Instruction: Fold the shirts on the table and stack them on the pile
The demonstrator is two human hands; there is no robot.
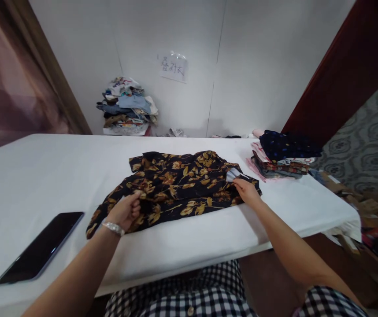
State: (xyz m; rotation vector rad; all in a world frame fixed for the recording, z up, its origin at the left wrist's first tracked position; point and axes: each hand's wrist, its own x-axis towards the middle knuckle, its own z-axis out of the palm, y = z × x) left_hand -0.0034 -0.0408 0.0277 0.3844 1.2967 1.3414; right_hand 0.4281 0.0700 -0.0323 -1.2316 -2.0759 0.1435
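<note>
A black shirt (182, 180) with yellow and brown flowers lies spread sideways on the white-covered table. My left hand (126, 211), with a bracelet at the wrist, is closed in a pinch on the shirt's near left part, where the cloth looks slightly raised. At the shirt's right end, my right hand (246, 191) pinches its edge beside a pale grey-white patch (232, 175); whether this is a label or lining I cannot tell. A sleeve stretches out to the left, under and past my left hand.
A dark tablet or phone (40, 246) lies on the white table (182, 255) at the left. Folded clothes (281, 154) are stacked at the right. A higher clothes pile (127, 108) stands behind the table, below a paper sign (173, 67). Boxes (370, 211) lie at the lower right.
</note>
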